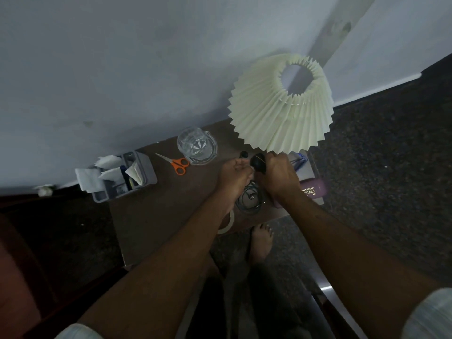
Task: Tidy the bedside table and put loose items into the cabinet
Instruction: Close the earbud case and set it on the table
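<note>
1. A tape roll [226, 225] and a coiled cable [249, 200] lie on the brown surface [151, 216].
2. Above them, the right hand [277, 178] has its grip curled round a small black object [258, 163] (too dim to identify). The left hand [234, 176] pinches its edge.
3. The grey organiser [149, 178] holds folded white papers [108, 173].
4. Orange scissors [179, 163] lie beside a glass jug [197, 145].

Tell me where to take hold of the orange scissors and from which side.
Take the scissors by the orange handle loops, coming from above on the near side. They lie flat on the table, blades pointing away and to the left, loops nearest you. The glass jug stands close on their right, so keep the fingers off that side.
</note>
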